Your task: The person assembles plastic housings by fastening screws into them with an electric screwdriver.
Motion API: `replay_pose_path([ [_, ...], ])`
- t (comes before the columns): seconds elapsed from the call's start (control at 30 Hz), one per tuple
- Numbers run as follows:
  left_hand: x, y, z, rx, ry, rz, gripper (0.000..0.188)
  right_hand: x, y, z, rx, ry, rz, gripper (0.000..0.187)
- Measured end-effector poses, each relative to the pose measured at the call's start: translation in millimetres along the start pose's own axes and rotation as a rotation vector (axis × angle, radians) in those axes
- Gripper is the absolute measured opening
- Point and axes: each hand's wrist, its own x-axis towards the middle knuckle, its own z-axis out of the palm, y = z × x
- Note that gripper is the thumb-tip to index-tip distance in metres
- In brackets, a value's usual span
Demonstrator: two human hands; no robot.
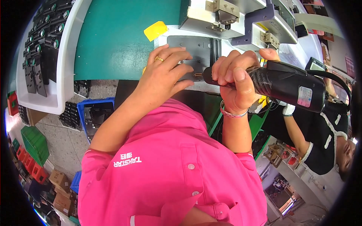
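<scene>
My right hand (241,81) is wrapped around a black corded electric screwdriver (288,81), held tilted with its narrow front end toward the left. That end is just above the lower right part of a flat dark grey panel (188,43) on the bench. Small holes or screws dot the panel. Fingers apart, my left hand (164,71) lies over the panel's left side, with nothing seen in its grasp. Whether its fingertips press on the panel, I cannot tell. A small copper-coloured piece (197,74) shows between the hand and the tool's end.
A white tray (68,56) of black parts stands at the left beside the green bench top (113,37). Pale metal fixtures (218,15) stand behind the panel, near yellow tape (155,31). Below left is a blue crate (85,103). A co-worker (320,139) is at the right.
</scene>
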Motion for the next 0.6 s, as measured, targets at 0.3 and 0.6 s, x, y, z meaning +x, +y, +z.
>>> replay_pose_path([
  [0.3,-1.7,-2.1,-0.1,-0.027,-0.017,-0.017,0.028,-4.5,4.3,-2.4,-0.209,-0.148,0.027,0.054],
  [0.6,-2.7,-3.5,0.7,-0.041,-0.029,-0.024,0.027,-5.2,6.8,0.6,-0.214,-0.165,0.047,0.050],
])
